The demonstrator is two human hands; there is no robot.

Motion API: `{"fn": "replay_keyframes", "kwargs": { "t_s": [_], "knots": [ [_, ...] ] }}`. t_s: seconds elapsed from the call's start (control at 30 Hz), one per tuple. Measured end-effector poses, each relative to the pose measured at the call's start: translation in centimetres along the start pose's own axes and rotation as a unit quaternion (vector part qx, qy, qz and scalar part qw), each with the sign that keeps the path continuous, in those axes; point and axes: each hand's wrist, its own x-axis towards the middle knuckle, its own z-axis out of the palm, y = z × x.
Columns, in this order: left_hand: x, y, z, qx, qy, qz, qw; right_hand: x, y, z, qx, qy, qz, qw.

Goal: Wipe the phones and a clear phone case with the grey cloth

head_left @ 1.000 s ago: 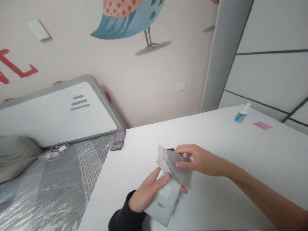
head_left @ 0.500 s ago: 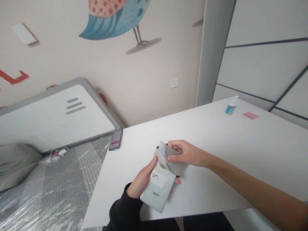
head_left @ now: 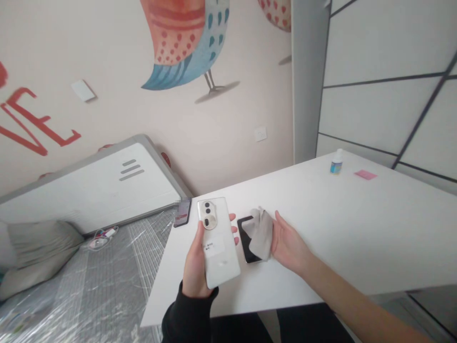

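Note:
My left hand grips a white phone upright above the white table, its back and camera bump toward me. Just to its right a second phone with a dark screen lies flat on the table. A grey cloth rests crumpled over that dark phone. My right hand sits beside the cloth, its fingers touching or loosely holding the cloth's right edge; the fingertips are partly hidden behind it.
A small bottle with a blue label and a pink note sit at the table's far right. A blurred dark object lies at the far left corner. To the left is a plastic-covered bed with a white headboard.
My left hand has lifted the white phone upright and clear of the cloth. The cloth left the white phone and now lies on a dark phone on the table. The view shifted.

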Motion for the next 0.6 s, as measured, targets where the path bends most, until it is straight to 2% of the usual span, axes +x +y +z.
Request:
{"fn": "replay_keyframes", "kwargs": {
  "t_s": [0.07,0.13,0.33,0.6],
  "knots": [
    [-0.6,0.9,0.5,-0.006,0.033,0.049,0.998,-0.3,0.5,0.3,0.026,-0.003,0.018,0.999],
    [-0.9,1.4,1.0,-0.01,0.045,0.07,0.996,-0.3,1.0,0.5,0.042,0.005,0.026,0.999],
    [-1.0,1.2,1.7,0.017,0.047,0.053,0.997,-0.3,2.1,0.0,0.035,0.028,0.038,0.998],
    [-0.3,1.2,1.5,0.011,0.072,0.035,0.997,-1.0,0.9,0.3,0.081,-0.054,0.047,0.994]
  ]
}}
